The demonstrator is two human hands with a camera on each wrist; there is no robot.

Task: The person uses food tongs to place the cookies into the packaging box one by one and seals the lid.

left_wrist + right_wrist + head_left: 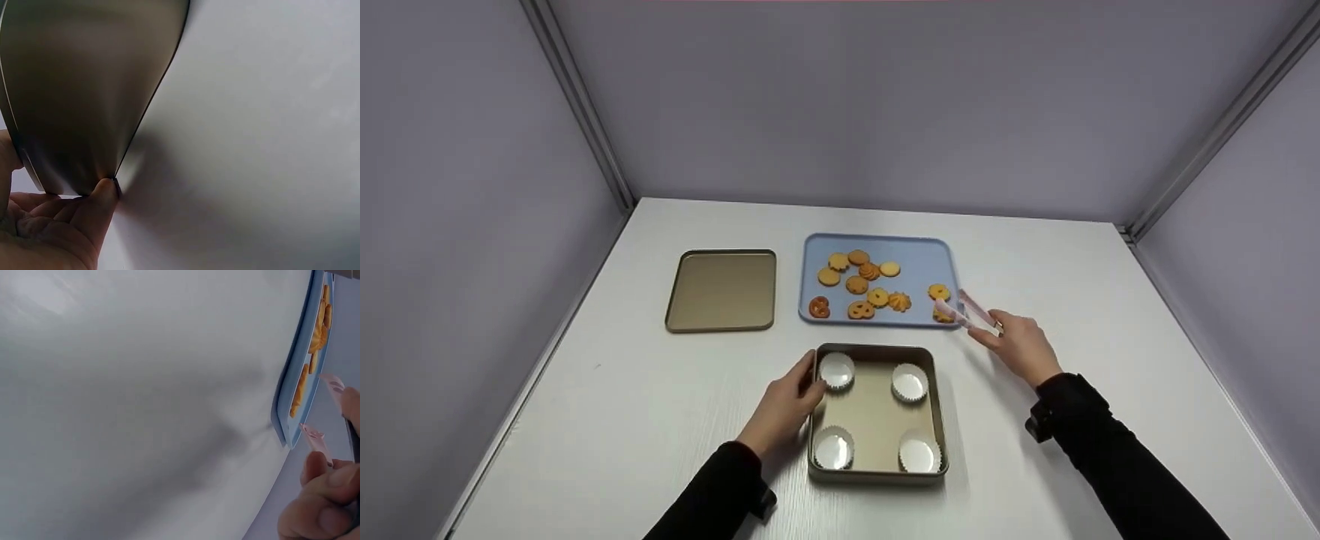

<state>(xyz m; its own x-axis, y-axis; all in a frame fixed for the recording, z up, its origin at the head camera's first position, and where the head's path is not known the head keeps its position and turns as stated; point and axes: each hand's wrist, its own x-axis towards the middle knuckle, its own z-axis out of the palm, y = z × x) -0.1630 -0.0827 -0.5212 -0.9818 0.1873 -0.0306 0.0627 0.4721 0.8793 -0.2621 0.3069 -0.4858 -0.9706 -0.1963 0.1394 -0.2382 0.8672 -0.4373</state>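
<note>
My left hand (784, 409) grips the left wall of a deep gold-brown baking tin (874, 420), its thumb over the rim and its fingers along the outside. Inside the tin a white fluted paper cup (910, 382) stands in each corner. My right hand (1024, 349) holds pink tongs (976, 307) between thumb and fingers. The tong tips are apart, over the right front corner of a blue tray (919, 255). Just beneath them lies a cookie (942, 316), partly hidden by the tongs, with a ring-shaped cookie (938, 292) right behind it.
Several more cookies lie on the tray's left and middle, among them a pretzel (819, 307) and a swirled cookie (899, 301). A shallow gold-brown pan (721, 291) rests left of the blue tray. Grey panels (840, 112) enclose the white table (660, 420) at the back and sides.
</note>
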